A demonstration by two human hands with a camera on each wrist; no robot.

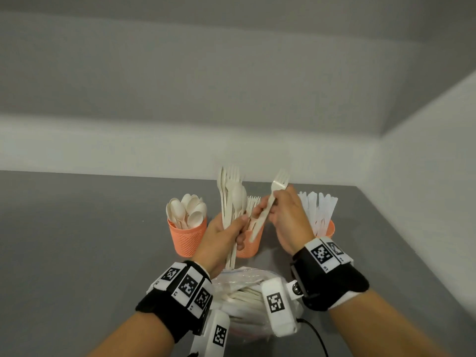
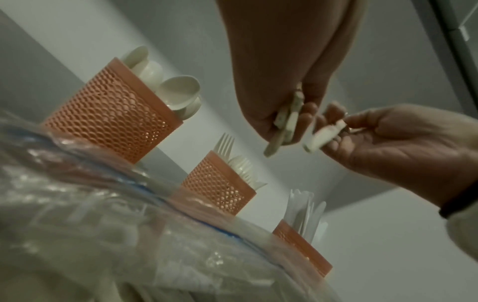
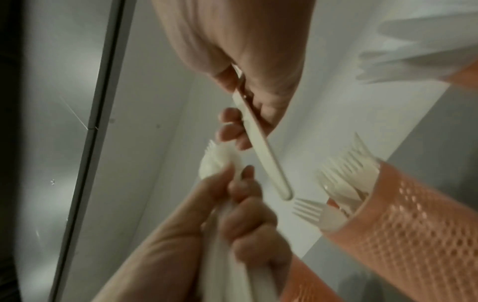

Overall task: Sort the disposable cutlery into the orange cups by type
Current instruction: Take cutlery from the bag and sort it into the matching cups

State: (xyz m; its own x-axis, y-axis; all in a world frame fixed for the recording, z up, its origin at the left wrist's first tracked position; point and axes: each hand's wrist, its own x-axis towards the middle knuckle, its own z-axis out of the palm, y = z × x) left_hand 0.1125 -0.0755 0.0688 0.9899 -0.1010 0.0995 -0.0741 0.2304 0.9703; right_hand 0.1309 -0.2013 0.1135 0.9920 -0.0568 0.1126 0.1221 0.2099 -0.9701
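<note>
Three orange cups stand in a row on the grey worktop, near the back wall. The left cup holds spoons, bowls up; their exact number cannot be told, though at least seven bowls show. The middle cup holds forks, mostly hidden behind the hands in the head view; the left wrist view shows their tines above its rim. The right cup holds white knives, blades up, fanned out, too overlapped to count.

The left hand is raised in front of the middle cup, its fingers curled round a mixed bunch of cutlery held upright; spoons and forks show among at least five pieces, and the lower handle ends stick out below the fist. The right hand pinches a single fork at mid-handle between thumb and fingers, tines up and tilted to the right, handle end pointing down toward the middle cup. The two hands are just beside each other; whether the fork touches the bunch cannot be told.

Nearer the person, below the wrists, lies one clear plastic bag with more pale cutlery inside, its count unreadable through the crumpled film. Each wrist carries one black band with white marker blocks.
</note>
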